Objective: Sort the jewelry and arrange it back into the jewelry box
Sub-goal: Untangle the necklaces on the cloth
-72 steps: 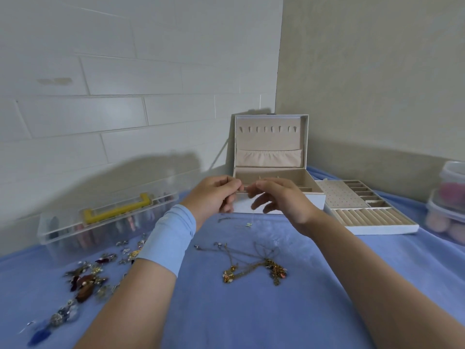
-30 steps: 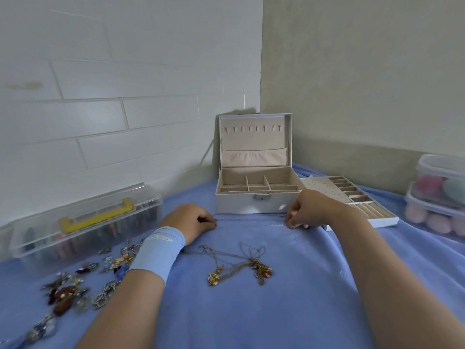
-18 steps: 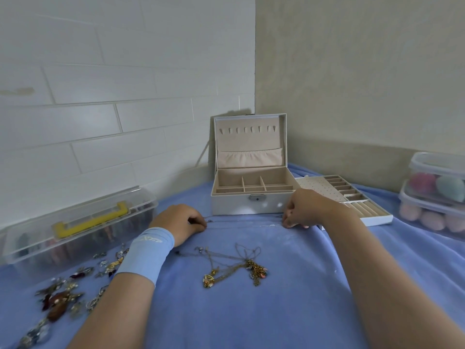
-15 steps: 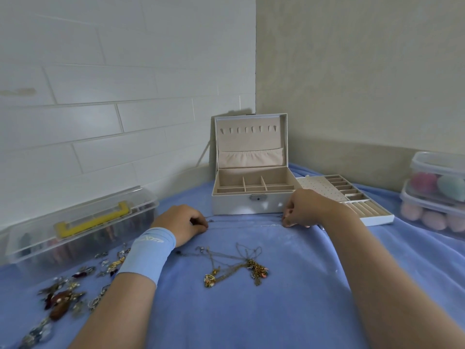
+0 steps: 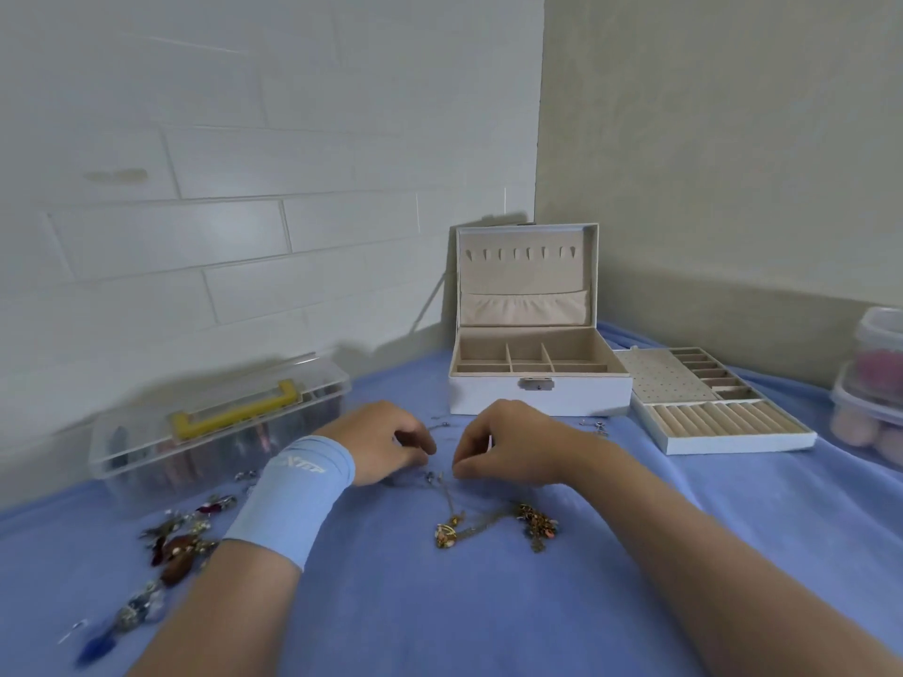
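Head view: thin chain [image 5: 445, 493] barely discernible beside fingers [image 5: 470, 464].

A home room: jewelry box [image 5: 537, 398] on blue blanket [image 5: 440, 608] beside white tiled wall [image 5: 244, 197].

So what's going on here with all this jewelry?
A person is sorting jewelry on a blue cloth. The left hand and right hand rest close together with curled fingers, just behind a tangle of gold necklaces; whether they pinch a fine chain is unclear. The white jewelry box stands open, visible compartments empty, a tray beside it. Earrings lie at the left.
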{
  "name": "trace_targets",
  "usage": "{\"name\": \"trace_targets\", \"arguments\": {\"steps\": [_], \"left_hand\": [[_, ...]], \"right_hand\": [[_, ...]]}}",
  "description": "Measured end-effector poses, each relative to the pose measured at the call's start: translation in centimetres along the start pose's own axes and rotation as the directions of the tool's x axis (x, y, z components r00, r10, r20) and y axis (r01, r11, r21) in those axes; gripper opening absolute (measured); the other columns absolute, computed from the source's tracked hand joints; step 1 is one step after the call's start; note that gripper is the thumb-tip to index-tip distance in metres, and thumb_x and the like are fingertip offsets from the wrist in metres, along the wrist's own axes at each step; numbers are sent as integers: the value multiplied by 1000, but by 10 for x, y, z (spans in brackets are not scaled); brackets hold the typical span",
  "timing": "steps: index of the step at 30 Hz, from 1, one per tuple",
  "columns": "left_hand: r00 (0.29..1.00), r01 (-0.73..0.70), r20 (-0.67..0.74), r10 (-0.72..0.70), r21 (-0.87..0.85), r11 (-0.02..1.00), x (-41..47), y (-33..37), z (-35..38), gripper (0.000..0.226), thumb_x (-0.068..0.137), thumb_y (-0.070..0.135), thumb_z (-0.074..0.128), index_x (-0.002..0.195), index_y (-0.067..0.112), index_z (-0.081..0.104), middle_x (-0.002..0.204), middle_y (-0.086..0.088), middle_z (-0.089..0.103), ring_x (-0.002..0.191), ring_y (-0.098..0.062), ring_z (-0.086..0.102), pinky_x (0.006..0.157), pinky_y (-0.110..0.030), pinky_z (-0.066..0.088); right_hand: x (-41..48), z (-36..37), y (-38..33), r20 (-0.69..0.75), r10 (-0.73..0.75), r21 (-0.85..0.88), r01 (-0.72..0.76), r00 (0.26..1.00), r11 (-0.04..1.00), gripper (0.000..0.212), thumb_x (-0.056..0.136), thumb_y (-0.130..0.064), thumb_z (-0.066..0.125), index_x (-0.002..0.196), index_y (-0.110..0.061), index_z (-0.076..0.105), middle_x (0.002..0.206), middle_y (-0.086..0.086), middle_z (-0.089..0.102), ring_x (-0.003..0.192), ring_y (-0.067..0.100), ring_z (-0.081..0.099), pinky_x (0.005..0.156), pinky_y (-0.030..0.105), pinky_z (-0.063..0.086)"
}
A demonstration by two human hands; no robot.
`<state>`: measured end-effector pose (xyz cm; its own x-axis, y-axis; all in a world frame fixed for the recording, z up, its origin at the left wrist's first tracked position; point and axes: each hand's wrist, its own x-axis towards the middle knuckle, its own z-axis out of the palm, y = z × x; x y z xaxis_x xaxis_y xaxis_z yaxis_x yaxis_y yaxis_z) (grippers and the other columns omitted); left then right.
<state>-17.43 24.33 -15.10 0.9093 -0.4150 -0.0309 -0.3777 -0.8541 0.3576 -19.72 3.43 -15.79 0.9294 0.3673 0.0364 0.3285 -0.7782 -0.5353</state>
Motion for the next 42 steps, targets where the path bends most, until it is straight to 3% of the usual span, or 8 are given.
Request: {"name": "trace_targets", "arguments": {"steps": [2, 6, 13, 18, 27, 31, 37, 42], "left_hand": [[999, 13, 35, -14, 3, 1000, -1, -2, 3, 13, 89, 35, 68, 100, 39, 74, 95, 21, 66, 83, 0, 58, 81, -17, 44], [999, 1, 48, -1, 7, 1000, 0, 0, 3, 5, 87, 30, 72, 89, 32, 76, 78, 19, 64, 69, 4, 57, 62, -11, 40], [997, 0, 83, 6, -75, 997, -3, -4, 5, 11, 84, 32, 74, 95, 34, 75, 88, 19, 67, 75, 3, 57, 68, -13, 42], [1000, 18, 1, -18, -146, 989, -1, -8, 7, 10, 89, 27, 67, 83, 33, 69, 87, 16, 66, 77, -2, 60, 73, -19, 47], [997, 16, -65, -48, -420, 907, -2, -8, 6, 7, 89, 17, 61, 85, 21, 67, 87, 6, 76, 79, -16, 67, 78, -34, 54], [995, -23, -89, -34, -569, 822, -3, -3, 2, 14, 95, 10, 51, 87, 16, 61, 79, 5, 75, 69, -10, 62, 71, -25, 47], [988, -44, -120, -94, -815, 578, -2, 2, 1, 18, 99, 5, 50, 83, 11, 57, 55, 1, 53, 53, -17, 44, 56, -25, 39], [988, -53, -90, -124, -960, 275, 1, 5, 6, 21, 101, 3, 44, 84, 11, 52, 51, 0, 39, 53, -18, 42, 53, -24, 44]], "right_hand": [[3, 4, 0, 14, -1, -35, 2, 1000, 999, 6, 82, -34, 76, 82, -29, 79, 83, -12, 76, 79, 4, 68, 78, 30, 59], [3, 7, 0, 26, 14, -18, -14, 1000, 1000, 4, 80, -35, 79, 80, -31, 80, 81, -15, 75, 78, 0, 66, 79, 26, 58], [8, 9, 3, -3, 19, -72, -19, 1000, 997, 11, 84, -33, 75, 73, -31, 74, 78, -14, 73, 71, 0, 64, 72, 23, 56], [11, 10, 9, -51, 41, -154, -48, 998, 987, 11, 89, -30, 65, 87, -22, 73, 90, -10, 70, 76, 3, 61, 73, 23, 53], [14, 17, 1, -20, 65, 149, -62, 998, 987, 19, 89, -41, 70, 88, -25, 80, 82, -3, 73, 62, 2, 50, 68, 24, 44], [12, 11, -4, -28, 35, 331, -23, 999, 943, 15, 92, -24, 73, 91, -10, 79, 52, -22, 57, 49, -5, 47, 53, 7, 34], [7, 6, -9, 4, 5, 507, -6, 1000, 862, 19, 98, -20, 61, 90, -8, 73, 92, 4, 77, 75, 12, 60, 61, 22, 40], [6, 1, -8, 11, -16, 649, 5, 1000, 761, 26, 104, -16, 46, 81, -9, 57, 66, 12, 66, 64, 24, 60, 67, 31, 45]]}}
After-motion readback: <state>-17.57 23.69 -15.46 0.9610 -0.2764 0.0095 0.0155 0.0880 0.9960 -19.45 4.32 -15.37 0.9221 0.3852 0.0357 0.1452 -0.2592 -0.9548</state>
